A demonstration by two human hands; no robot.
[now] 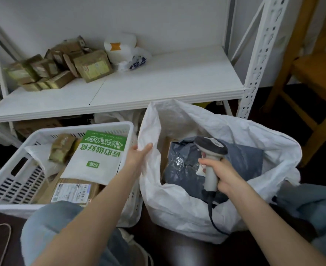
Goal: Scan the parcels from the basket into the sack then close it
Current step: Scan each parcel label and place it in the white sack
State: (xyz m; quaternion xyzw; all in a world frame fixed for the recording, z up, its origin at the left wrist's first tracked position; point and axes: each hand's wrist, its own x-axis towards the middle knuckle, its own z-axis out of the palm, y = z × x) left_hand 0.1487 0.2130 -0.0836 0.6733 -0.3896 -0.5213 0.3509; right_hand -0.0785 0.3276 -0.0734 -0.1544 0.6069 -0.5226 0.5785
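I log both arms bare and rising from the bottom edge. The left forearm (pixel 93 208) slants up to the right, the right forearm (pixel 269 217) up to the left. Left hand (pixel 139 157) reaches forward, fingers straight and close together, laid against the rim of the sack (pixel 187 204) (thumb out of my sight, so I cannot call a pinch). Right hand (pixel 224 178) sits lower in frame, its fingers curled round the handle of the scanner (pixel 209 176), fingertips showing on the handle's left side.
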